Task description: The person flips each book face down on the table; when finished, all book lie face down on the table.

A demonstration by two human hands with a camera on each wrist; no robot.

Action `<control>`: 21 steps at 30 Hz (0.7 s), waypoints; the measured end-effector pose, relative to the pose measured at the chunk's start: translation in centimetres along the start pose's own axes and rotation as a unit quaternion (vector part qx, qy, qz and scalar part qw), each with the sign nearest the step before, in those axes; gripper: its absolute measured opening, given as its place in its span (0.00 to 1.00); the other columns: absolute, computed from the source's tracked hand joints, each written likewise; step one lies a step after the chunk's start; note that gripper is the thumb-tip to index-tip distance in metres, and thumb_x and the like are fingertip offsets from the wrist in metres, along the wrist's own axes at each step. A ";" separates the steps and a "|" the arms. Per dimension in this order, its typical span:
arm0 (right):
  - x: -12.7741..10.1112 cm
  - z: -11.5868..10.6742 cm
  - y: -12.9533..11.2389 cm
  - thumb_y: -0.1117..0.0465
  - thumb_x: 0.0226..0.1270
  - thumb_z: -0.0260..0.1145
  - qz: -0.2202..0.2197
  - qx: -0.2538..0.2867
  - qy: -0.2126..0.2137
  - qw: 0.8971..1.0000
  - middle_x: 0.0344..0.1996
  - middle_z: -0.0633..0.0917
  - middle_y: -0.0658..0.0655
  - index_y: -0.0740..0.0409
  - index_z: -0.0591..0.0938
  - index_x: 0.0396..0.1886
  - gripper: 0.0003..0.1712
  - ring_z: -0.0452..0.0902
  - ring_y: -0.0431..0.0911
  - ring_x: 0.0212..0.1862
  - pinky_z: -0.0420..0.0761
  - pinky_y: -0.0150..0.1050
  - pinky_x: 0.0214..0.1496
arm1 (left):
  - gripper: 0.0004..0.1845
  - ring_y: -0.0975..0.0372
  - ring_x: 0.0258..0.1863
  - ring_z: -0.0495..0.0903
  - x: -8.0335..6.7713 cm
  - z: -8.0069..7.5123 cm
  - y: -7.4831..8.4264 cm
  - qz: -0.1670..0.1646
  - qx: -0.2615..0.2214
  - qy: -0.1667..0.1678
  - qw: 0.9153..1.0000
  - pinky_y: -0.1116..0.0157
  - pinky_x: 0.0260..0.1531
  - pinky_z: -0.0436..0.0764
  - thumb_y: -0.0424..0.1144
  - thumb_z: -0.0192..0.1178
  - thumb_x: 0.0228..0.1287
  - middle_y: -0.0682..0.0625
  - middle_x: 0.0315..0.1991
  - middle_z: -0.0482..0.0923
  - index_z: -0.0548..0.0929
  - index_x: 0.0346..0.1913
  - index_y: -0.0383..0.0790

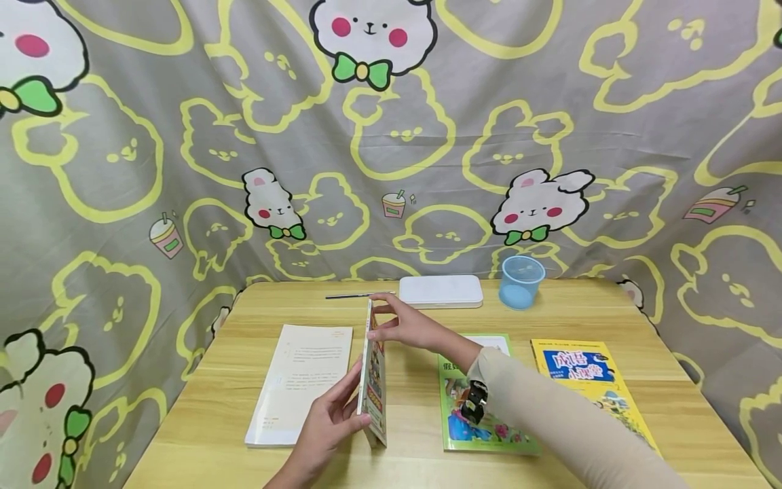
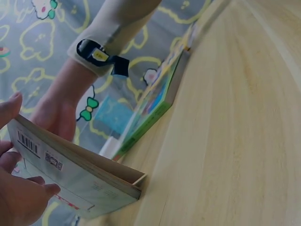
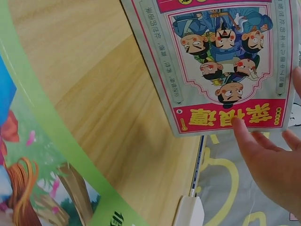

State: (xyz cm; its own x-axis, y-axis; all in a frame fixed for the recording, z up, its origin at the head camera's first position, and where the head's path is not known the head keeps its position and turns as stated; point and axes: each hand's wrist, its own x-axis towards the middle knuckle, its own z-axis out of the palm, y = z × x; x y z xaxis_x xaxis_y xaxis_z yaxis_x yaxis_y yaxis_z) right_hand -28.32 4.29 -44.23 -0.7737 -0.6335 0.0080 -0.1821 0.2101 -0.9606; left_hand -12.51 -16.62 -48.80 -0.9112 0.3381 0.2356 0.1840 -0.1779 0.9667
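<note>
A comic-style book point(image 1: 374, 380) with a red-and-grey cover stands upright on its edge, nearly edge-on in the head view. My left hand point(image 1: 332, 421) grips it low down, thumb on one cover and fingers on the other. In the left wrist view, its back cover point(image 2: 70, 165) shows a barcode. My right hand point(image 1: 400, 322) holds the book's upper end, with fingertips at the top edge and one on the front cover. The right wrist view shows cartoon figures on that front cover point(image 3: 225, 56), upside down.
A white-paged book point(image 1: 305, 387) lies at left. A green picture book point(image 1: 482, 435), partly under my right forearm, and a yellow book point(image 1: 589, 390) lie at right. Along the back are a thin pen point(image 1: 348, 296), a white case point(image 1: 440, 291) and a blue cup point(image 1: 521, 284), before a patterned curtain.
</note>
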 end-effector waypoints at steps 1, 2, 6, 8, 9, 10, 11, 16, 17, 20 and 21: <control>0.0 0.0 0.0 0.56 0.69 0.73 0.000 0.006 -0.001 1.000 0.75 0.68 0.66 0.51 0.56 0.82 0.49 0.78 0.60 0.65 0.82 0.53 0.63 | 0.44 0.72 0.76 0.59 0.0 -0.1 0.0 0.003 -0.001 -0.003 1.000 0.68 0.72 0.64 0.16 0.61 0.61 0.37 0.82 0.47 0.57 0.80 0.30; 0.0 0.1 0.1 0.56 0.69 0.73 0.000 0.011 -0.001 1.000 0.75 0.67 0.65 0.50 0.56 0.82 0.49 0.78 0.60 0.65 0.82 0.53 0.63 | 0.44 0.72 0.76 0.59 -0.1 -0.1 0.1 0.006 0.000 -0.006 1.000 0.69 0.72 0.64 0.16 0.61 0.62 0.36 0.82 0.46 0.57 0.80 0.29; 0.1 0.3 0.4 0.58 0.70 0.72 -0.006 0.032 -0.002 0.999 0.75 0.66 0.67 0.50 0.56 0.82 0.48 0.77 0.61 0.66 0.81 0.54 0.65 | 0.43 0.72 0.77 0.57 -0.2 -0.4 0.2 0.018 0.009 -0.016 1.000 0.70 0.73 0.63 0.17 0.61 0.62 0.36 0.82 0.45 0.56 0.79 0.28; 0.1 0.3 0.7 0.58 0.70 0.72 -0.005 0.045 -0.005 0.999 0.76 0.66 0.67 0.49 0.56 0.81 0.48 0.76 0.61 0.67 0.80 0.54 0.66 | 0.43 0.73 0.77 0.56 -0.2 -0.4 0.2 0.023 0.019 -0.021 0.999 0.70 0.73 0.62 0.18 0.62 0.63 0.35 0.82 0.44 0.56 0.79 0.27; 0.1 0.3 0.7 0.58 0.70 0.72 -0.005 0.052 -0.006 0.999 0.76 0.65 0.66 0.48 0.56 0.81 0.47 0.76 0.61 0.67 0.79 0.54 0.67 | 0.43 0.73 0.77 0.56 -0.2 -0.5 0.3 0.023 0.024 -0.021 0.999 0.70 0.73 0.62 0.19 0.63 0.64 0.36 0.82 0.45 0.56 0.79 0.28; 0.0 0.3 0.8 0.59 0.70 0.72 -0.003 0.059 -0.007 0.998 0.76 0.65 0.66 0.47 0.56 0.81 0.47 0.76 0.60 0.67 0.78 0.54 0.68 | 0.42 0.73 0.77 0.55 -0.2 -0.5 0.3 0.022 0.029 -0.021 0.999 0.71 0.73 0.62 0.20 0.63 0.64 0.36 0.82 0.45 0.57 0.79 0.28; 0.0 0.3 0.9 0.59 0.70 0.72 -0.001 0.065 -0.009 0.998 0.77 0.65 0.65 0.47 0.56 0.81 0.47 0.76 0.59 0.68 0.78 0.55 0.69 | 0.42 0.73 0.78 0.55 -0.2 -0.5 0.4 0.021 0.034 -0.021 0.999 0.72 0.73 0.62 0.22 0.64 0.65 0.36 0.82 0.45 0.57 0.79 0.28; -0.1 0.1 1.5 0.57 0.68 0.73 0.003 0.097 -0.011 0.995 0.78 0.63 0.65 0.45 0.56 0.80 0.48 0.78 0.56 0.66 0.74 0.56 0.71 | 0.41 0.68 0.79 0.53 -0.1 -0.3 0.7 0.010 0.060 -0.016 0.998 0.71 0.73 0.61 0.24 0.66 0.65 0.40 0.82 0.47 0.60 0.79 0.31; -0.2 0.1 1.6 0.57 0.68 0.73 0.003 0.104 -0.012 0.994 0.78 0.62 0.65 0.45 0.56 0.80 0.48 0.79 0.56 0.65 0.74 0.56 0.72 | 0.41 0.67 0.79 0.52 -0.1 -0.2 0.7 0.006 0.068 -0.014 0.998 0.70 0.74 0.60 0.25 0.66 0.65 0.41 0.82 0.48 0.61 0.79 0.32; -0.2 -0.1 2.0 0.59 0.68 0.73 0.008 0.127 -0.014 0.992 0.78 0.61 0.65 0.43 0.56 0.78 0.47 0.79 0.55 0.65 0.72 0.56 0.73 | 0.40 0.68 0.79 0.51 -0.1 0.1 0.9 -0.008 0.095 -0.006 0.995 0.63 0.75 0.57 0.28 0.67 0.66 0.46 0.83 0.50 0.63 0.79 0.38; -0.3 -0.2 2.1 0.59 0.68 0.73 0.010 0.133 -0.015 0.991 0.78 0.60 0.65 0.43 0.56 0.79 0.47 0.79 0.56 0.65 0.72 0.56 0.73 | 0.41 0.68 0.79 0.51 0.0 0.3 0.9 -0.015 0.099 -0.003 0.995 0.59 0.75 0.55 0.29 0.68 0.66 0.48 0.82 0.51 0.64 0.79 0.40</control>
State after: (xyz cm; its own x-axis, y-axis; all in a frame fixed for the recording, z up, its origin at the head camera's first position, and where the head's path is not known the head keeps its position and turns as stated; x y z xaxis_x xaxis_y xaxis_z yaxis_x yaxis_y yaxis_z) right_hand -28.57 5.03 -46.19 -0.7568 -0.6534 -0.0152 0.0015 0.0216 -0.9998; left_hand -12.21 -16.55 -47.90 -0.9156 0.3453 0.2062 0.2259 0.0174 0.9740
